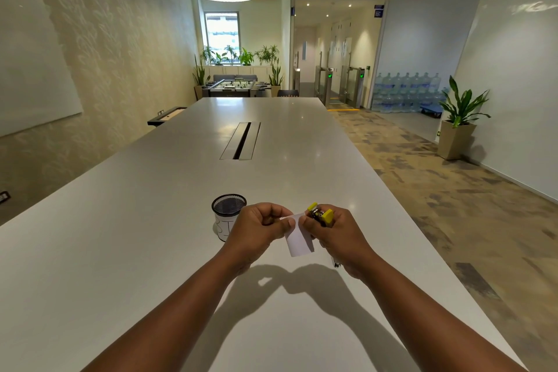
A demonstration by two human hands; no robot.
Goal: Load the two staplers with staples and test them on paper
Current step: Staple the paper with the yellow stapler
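White paper slip [299, 238] hangs pinched in the left hand [256, 228] above the smooth table [151, 235], well inside its edges; the right hand [335, 234] grips a yellow stapler [320, 214] beside a mesh cup [228, 205].

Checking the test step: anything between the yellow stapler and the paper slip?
Nothing visible. The right hand grips the stapler, the left hand pinches the paper, and the slip's top edge already reaches the stapler's mouth. The mesh cup stands off to the left, clear of both.
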